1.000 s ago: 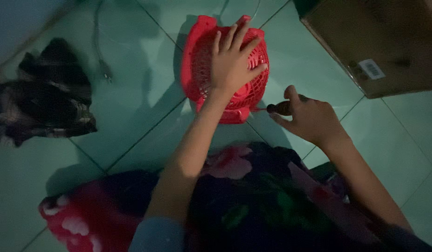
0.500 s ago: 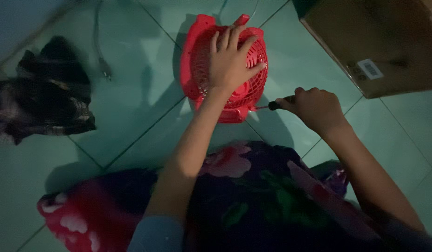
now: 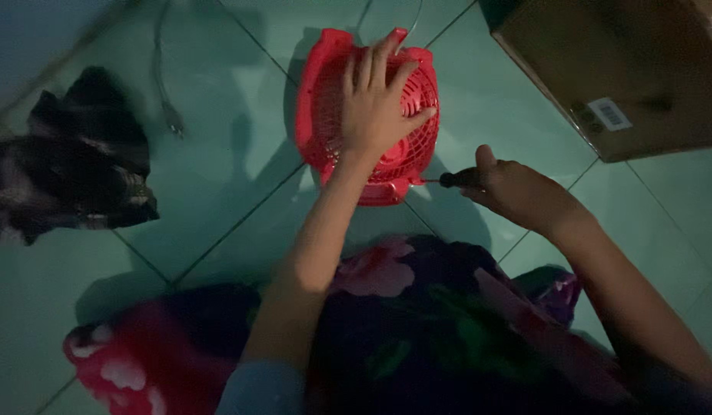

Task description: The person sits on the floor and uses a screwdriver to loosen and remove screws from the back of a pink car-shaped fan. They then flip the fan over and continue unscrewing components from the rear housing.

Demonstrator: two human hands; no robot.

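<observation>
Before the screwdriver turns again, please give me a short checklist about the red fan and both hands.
1. Left hand lies flat on the red fan, holding it down: ok.
2. Right hand has a closed grip on the screwdriver: ok.
3. Tip seated in a screw at the fan's lower edge: cannot tell, too dark.
4. Fan lies flat on the tiled floor: ok.
5. Left fingers away from the tip: ok.
6. Lighting good enough to see the screw: not ok.

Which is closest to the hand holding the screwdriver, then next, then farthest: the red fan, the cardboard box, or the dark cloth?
From the right hand:
1. Red fan, just to its left, at the screwdriver tip.
2. Cardboard box, up and to the right.
3. Dark cloth, far across on the left.
</observation>
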